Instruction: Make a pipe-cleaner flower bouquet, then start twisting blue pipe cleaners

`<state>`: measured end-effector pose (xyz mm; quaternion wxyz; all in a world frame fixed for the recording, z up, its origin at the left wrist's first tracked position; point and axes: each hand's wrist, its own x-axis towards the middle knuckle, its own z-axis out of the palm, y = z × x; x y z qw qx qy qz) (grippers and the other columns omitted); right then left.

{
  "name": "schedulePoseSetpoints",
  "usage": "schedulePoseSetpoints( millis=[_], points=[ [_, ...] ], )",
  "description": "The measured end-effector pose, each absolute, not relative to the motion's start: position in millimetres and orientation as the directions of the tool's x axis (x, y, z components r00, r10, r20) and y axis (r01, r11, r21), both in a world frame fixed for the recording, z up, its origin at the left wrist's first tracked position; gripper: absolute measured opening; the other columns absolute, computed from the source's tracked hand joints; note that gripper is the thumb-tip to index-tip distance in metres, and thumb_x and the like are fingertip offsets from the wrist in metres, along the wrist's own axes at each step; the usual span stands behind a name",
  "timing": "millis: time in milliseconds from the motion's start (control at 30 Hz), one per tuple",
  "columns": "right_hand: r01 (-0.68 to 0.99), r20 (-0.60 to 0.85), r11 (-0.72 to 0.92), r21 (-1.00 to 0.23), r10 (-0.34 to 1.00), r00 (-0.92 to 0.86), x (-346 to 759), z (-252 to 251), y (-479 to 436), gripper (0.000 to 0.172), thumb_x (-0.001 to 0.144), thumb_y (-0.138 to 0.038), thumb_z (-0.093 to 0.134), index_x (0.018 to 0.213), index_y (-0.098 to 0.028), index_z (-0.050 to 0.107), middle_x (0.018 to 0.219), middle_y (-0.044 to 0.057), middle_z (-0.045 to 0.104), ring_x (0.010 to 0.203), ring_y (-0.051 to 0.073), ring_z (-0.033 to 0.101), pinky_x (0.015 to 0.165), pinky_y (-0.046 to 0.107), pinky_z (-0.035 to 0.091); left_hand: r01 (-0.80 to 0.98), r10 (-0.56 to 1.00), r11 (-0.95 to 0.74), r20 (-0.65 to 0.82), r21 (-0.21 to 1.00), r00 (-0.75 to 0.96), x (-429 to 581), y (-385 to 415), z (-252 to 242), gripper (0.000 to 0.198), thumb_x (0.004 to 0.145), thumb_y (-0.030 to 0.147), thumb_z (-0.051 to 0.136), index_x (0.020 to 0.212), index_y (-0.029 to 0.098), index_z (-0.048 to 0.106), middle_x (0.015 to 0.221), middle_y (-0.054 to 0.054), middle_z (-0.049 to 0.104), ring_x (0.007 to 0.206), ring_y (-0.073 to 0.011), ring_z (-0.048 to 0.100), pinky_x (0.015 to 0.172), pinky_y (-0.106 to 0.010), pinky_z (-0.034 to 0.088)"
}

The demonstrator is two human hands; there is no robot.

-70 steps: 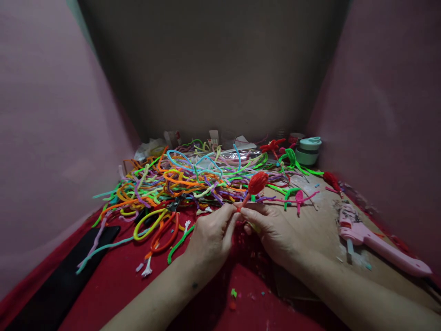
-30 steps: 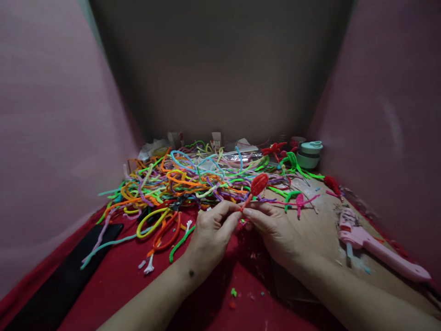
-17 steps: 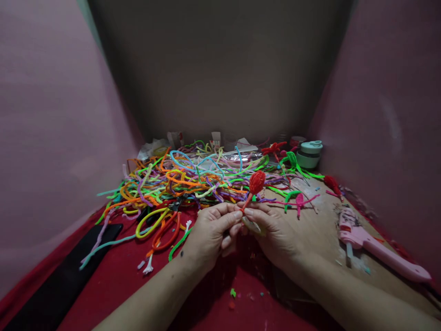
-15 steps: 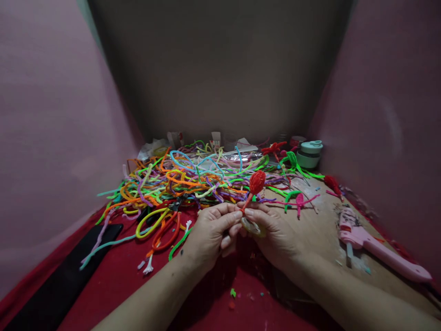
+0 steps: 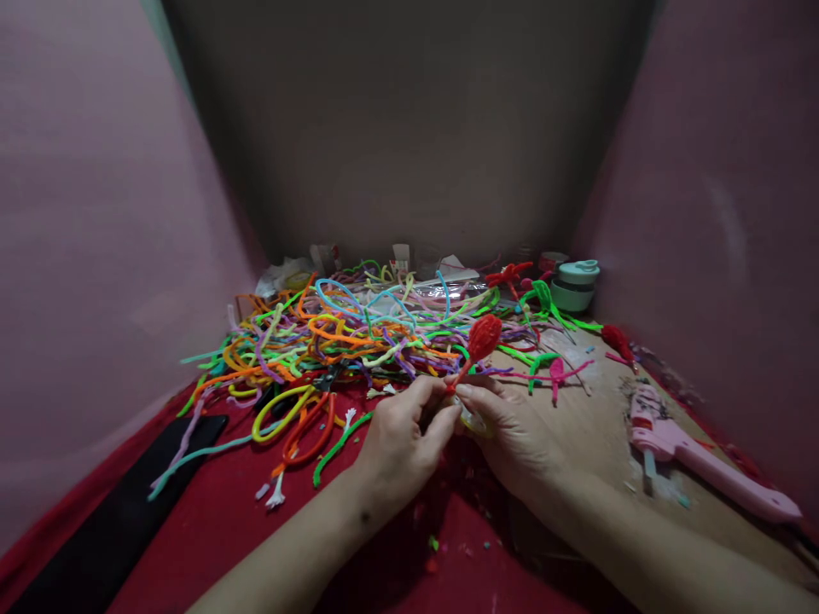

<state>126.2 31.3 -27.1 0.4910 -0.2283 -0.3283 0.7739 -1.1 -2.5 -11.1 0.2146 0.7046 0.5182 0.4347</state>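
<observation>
A red pipe-cleaner bud (image 5: 481,338) on a thin red stem stands tilted above my fingers. My left hand (image 5: 403,442) pinches the stem's lower end from the left. My right hand (image 5: 512,431) pinches the same stem from the right, fingers closed, with a small pale ring-like piece (image 5: 474,421) showing under its fingertips. Both hands meet over the red cloth (image 5: 211,520), just in front of a big tangle of coloured pipe cleaners (image 5: 333,333).
A pink glue gun (image 5: 691,456) lies on the brown board (image 5: 595,418) at right. Finished red and green pipe-cleaner pieces (image 5: 543,298) and a small teal pot (image 5: 574,284) sit at the back right. A black flat object (image 5: 121,512) lies at left. Pink walls close both sides.
The red bud has turned and tilted slightly between my fingers. My left hand's fingers have shifted along the stem, curling in closer to my right hand.
</observation>
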Motion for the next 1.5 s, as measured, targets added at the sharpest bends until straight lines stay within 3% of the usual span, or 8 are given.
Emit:
schedulePoseSetpoints(
  millis=[133,267,400,533,767,1133,1333,1500],
  points=[
    [-0.584,-0.045,-0.280,-0.762,0.922,-0.384,124.7,-29.1,29.4,0.008,0.067,-0.018,0.069,0.075,-0.016,0.069,0.067,-0.001,0.065,0.056,0.010,0.053,0.053,0.022,0.039,0.839,0.678,-0.513,0.685,0.181,0.267,-5.5,0.7,-22.8,0.012,0.086,0.017,0.046,0.091,0.013,0.056,0.079,-0.007,0.066,0.067,-0.0158,0.063,0.062,-0.026,0.048],
    [-0.530,-0.014,-0.222,-0.819,0.930,-0.368,125.1,-30.5,28.4,0.008,0.068,-0.021,0.069,0.075,-0.017,0.069,0.071,0.000,0.067,0.059,0.012,0.054,0.052,0.023,0.037,0.844,0.569,-0.536,0.730,-0.020,0.379,-10.9,3.3,-23.2,0.012,0.086,0.013,0.045,0.091,0.012,0.056,0.069,-0.005,0.065,0.060,-0.0157,0.061,0.058,-0.026,0.048],
    [-0.482,0.070,-0.131,-0.866,0.923,-0.378,127.4,-28.1,29.4,0.008,0.071,-0.023,0.068,0.078,-0.019,0.070,0.074,0.000,0.067,0.062,0.012,0.054,0.059,0.026,0.040,0.779,0.555,-0.621,0.748,0.081,0.365,-12.7,1.8,-18.2,0.020,0.084,0.008,0.046,0.102,0.012,0.054,0.080,-0.006,0.066,0.069,-0.0134,0.063,0.064,-0.021,0.048],
    [-0.519,0.106,-0.142,-0.843,0.902,-0.419,128.3,-20.5,28.5,0.008,0.070,-0.021,0.069,0.078,-0.021,0.070,0.075,0.000,0.067,0.071,0.014,0.057,0.069,0.028,0.043,0.695,0.670,-0.615,0.712,0.373,0.211,-8.5,-4.7,-8.8,0.015,0.084,0.010,0.048,0.094,0.015,0.058,0.070,0.000,0.063,0.058,-0.0076,0.058,0.057,-0.015,0.044],
    [-0.574,0.071,-0.244,-0.782,0.880,-0.470,129.1,-19.2,28.6,0.008,0.069,-0.019,0.069,0.078,-0.019,0.069,0.070,-0.001,0.065,0.058,0.009,0.053,0.056,0.022,0.040,0.197,0.991,-0.132,0.132,0.971,0.010,1.8,-11.7,11.4,0.020,0.083,0.030,0.052,0.070,0.015,0.058,0.045,0.007,0.043,0.034,-0.0027,0.036,0.034,-0.014,0.029],
    [-0.551,0.031,-0.350,-0.758,0.824,-0.566,131.3,-18.3,31.8,0.018,0.062,-0.021,0.072,0.080,-0.018,0.071,0.065,0.001,0.066,0.058,0.014,0.058,0.061,0.028,0.044,-0.250,0.959,0.177,-0.109,0.952,0.263,-6.4,-7.0,10.9,0.022,0.078,0.029,0.058,0.062,0.015,0.053,0.043,0.007,0.049,0.025,-0.0021,0.034,0.027,-0.015,0.036],
    [-0.562,0.052,-0.270,-0.782,0.870,-0.491,131.1,-18.5,32.8,0.016,0.062,-0.021,0.074,0.078,-0.020,0.072,0.072,0.001,0.067,0.064,0.013,0.057,0.066,0.029,0.044,-0.015,0.963,0.129,-0.121,0.992,0.242,-5.4,-8.2,15.4,0.027,0.081,0.032,0.052,0.060,0.015,0.050,0.046,0.005,0.050,0.029,-0.0035,0.039,0.031,-0.015,0.033],
    [-0.608,0.031,-0.262,-0.749,0.904,-0.427,129.4,-25.3,35.3,0.007,0.064,-0.016,0.073,0.069,-0.020,0.069,0.076,-0.001,0.066,0.070,0.013,0.056,0.067,0.027,0.043,0.387,0.981,-0.195,0.180,0.901,0.074,-1.3,-9.5,11.6,0.008,0.079,0.023,0.054,0.081,0.017,0.059,0.061,0.002,0.059,0.052,-0.0088,0.054,0.050,-0.019,0.042]
  ],
)
